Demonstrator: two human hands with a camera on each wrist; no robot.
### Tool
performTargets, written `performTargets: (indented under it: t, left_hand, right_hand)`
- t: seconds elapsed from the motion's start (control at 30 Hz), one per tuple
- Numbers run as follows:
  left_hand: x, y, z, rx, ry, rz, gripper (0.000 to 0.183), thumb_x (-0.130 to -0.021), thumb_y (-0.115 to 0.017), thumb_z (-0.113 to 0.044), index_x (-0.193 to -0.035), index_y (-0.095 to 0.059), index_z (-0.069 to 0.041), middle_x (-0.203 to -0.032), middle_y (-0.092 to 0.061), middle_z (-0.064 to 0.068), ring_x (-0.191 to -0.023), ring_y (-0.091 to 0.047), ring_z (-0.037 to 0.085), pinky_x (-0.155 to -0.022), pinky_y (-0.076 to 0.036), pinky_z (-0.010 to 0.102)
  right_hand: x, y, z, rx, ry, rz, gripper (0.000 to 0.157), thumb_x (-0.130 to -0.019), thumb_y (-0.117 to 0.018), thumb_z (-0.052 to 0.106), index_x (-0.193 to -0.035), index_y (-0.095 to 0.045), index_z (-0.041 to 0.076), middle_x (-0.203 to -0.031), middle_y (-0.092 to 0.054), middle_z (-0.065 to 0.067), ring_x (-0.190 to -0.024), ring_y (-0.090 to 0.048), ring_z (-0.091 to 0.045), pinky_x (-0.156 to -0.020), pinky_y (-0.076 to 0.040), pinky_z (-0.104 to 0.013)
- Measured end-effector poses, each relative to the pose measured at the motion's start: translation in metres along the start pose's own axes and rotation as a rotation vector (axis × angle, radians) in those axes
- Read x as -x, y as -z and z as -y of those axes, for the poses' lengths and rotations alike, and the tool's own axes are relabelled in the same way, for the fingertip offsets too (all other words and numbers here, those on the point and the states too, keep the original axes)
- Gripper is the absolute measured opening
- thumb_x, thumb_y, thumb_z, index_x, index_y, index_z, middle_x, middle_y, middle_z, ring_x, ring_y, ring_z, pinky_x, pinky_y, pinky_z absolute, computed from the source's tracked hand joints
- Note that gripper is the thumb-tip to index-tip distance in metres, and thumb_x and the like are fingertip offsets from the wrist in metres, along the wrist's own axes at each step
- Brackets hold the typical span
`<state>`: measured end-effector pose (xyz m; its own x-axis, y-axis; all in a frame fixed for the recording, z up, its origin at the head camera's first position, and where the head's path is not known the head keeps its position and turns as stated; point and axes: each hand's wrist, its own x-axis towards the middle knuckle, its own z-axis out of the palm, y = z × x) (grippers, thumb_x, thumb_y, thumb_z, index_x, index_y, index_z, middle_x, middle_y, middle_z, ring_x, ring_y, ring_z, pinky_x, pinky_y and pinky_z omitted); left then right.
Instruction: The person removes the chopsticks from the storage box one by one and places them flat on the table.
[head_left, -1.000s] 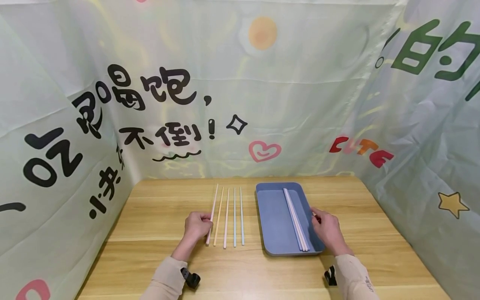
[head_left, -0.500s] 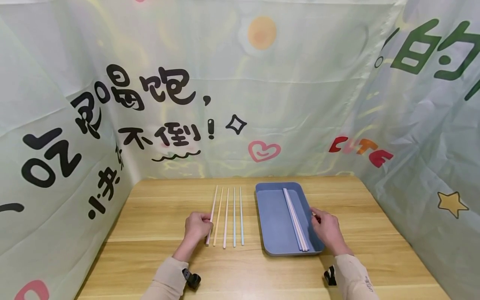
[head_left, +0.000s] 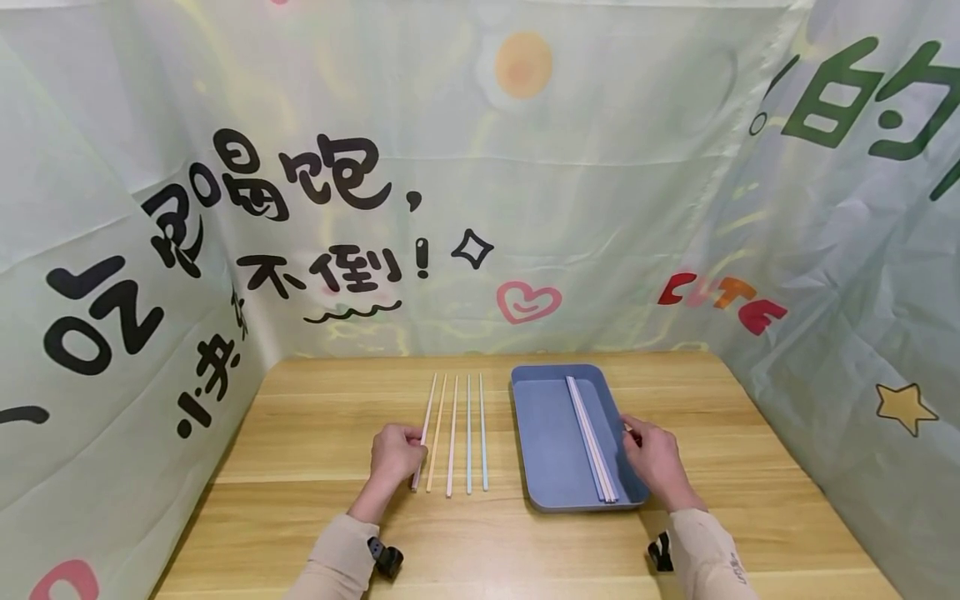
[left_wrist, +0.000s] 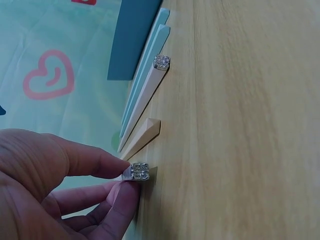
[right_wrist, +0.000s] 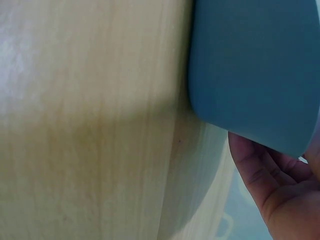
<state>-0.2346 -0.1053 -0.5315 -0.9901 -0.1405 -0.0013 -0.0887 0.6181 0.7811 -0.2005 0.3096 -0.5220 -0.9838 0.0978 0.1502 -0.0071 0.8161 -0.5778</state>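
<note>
In the head view, my left hand [head_left: 397, 454] pinches a pink chopstick [head_left: 429, 408] between thumb and index finger, at the left end of a row. Its silver, glittery end [left_wrist: 139, 171] pokes out past the fingertips in the left wrist view, close over the wood. Beside it lie a yellow chopstick [head_left: 438, 429], another pink chopstick [head_left: 453, 437] and two light blue chopsticks, roughly parallel. My right hand [head_left: 658, 462] holds the right wall of a blue tray [head_left: 546, 442]; the right wrist view shows fingers under the tray's edge [right_wrist: 255, 90] and the thumb mostly hidden.
A bundle of pale pink and bluish chopsticks [head_left: 591, 437] lies slanted inside the tray, toward its right side. Wood-grain table [head_left: 315, 433] surrounds everything. Printed cloth [head_left: 450, 317] hangs behind the table and along both sides.
The far tip of the pinched pink chopstick has come down slightly toward me, and my left wrist has shifted a touch to the right. My right hand and the tray keep their place.
</note>
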Motion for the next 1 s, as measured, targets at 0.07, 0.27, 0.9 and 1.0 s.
performTargets:
  t: [0.07,0.27,0.9,1.0]
  left_hand:
    - [0.0003,0.0001,-0.0002,-0.002,0.005,0.002,0.022,-0.078,-0.075,0.001,-0.099,-0.082,0.000,-0.080,-0.075,0.004,-0.077,-0.066,0.017,-0.065,-0.051,0.028]
    - [-0.0002,-0.0010,0.0001,-0.008,0.010,0.003,0.023,-0.077,-0.075,0.001,-0.099,-0.082,0.000,-0.082,-0.075,0.005,-0.078,-0.067,0.018,-0.067,-0.052,0.028]
    - [-0.0016,-0.0025,0.0022,0.003,0.005,0.008,0.027,-0.079,-0.075,0.000,-0.105,-0.080,0.003,-0.081,-0.074,0.006,-0.074,-0.066,0.017,-0.064,-0.053,0.028]
    - [-0.0019,-0.0015,0.0004,0.013,0.001,0.003,0.027,-0.080,-0.074,-0.001,-0.107,-0.080,0.002,-0.085,-0.076,0.007,-0.077,-0.068,0.018,-0.066,-0.055,0.030]
  right_hand:
    - [0.0002,-0.0002,-0.0002,0.000,-0.001,0.000,0.040,-0.101,-0.061,0.002,-0.139,-0.062,-0.010,-0.091,-0.071,-0.017,-0.071,-0.058,-0.019,-0.054,-0.046,-0.023]
    - [0.0004,-0.0011,-0.0007,0.003,-0.001,-0.008,0.040,-0.101,-0.061,0.002,-0.138,-0.062,-0.011,-0.092,-0.072,-0.018,-0.073,-0.059,-0.020,-0.055,-0.047,-0.023]
    - [0.0004,-0.0001,0.0006,-0.001,-0.020,0.007,0.041,-0.101,-0.061,0.002,-0.140,-0.061,-0.010,-0.092,-0.071,-0.017,-0.073,-0.058,-0.020,-0.055,-0.047,-0.023]
    - [0.0002,0.0000,0.0004,0.001,-0.011,0.003,0.040,-0.101,-0.061,0.002,-0.139,-0.061,-0.010,-0.090,-0.071,-0.016,-0.073,-0.058,-0.020,-0.055,-0.047,-0.023]
